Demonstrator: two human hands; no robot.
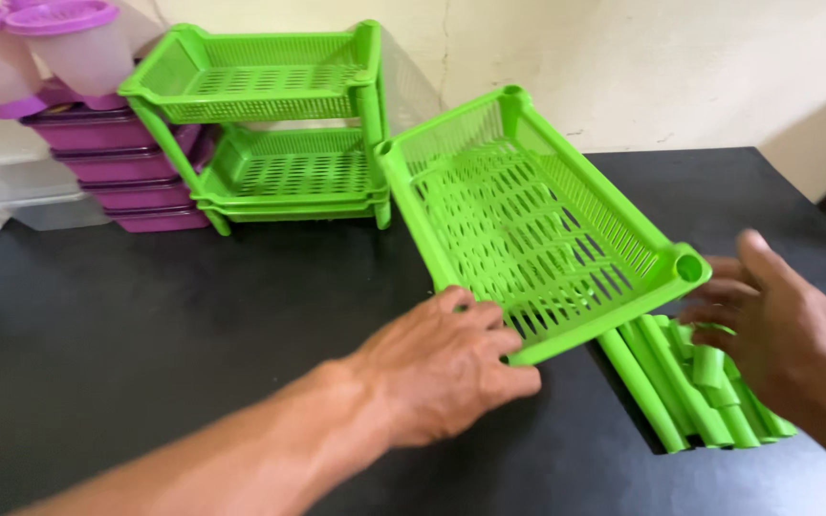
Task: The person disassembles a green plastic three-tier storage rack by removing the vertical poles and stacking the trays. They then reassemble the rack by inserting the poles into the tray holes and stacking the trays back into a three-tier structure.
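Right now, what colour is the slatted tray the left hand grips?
Bright green, clearest in the head view: the tray, tilted, held at its near edge by the left hand.

Layout of a table top with a rack, a loose basket and a pile of tubes.

On the table point(145, 315), at the back left, stands a two-tier rack point(274, 129), one basket above the other; behind and left of it sit stacked lidded boxes point(117, 162), with two containers point(40, 43) on top of them. Just right of the rack, a loose basket point(537, 220) tilts, its far end raised near the wall and its near edge low. The left hand point(437, 368) grips that near edge from in front. Right of it, partly under the basket's near right corner, lies a pile of tubes point(690, 387) on the table. The right hand point(781, 330) rests over the tubes, just beside the basket's corner.
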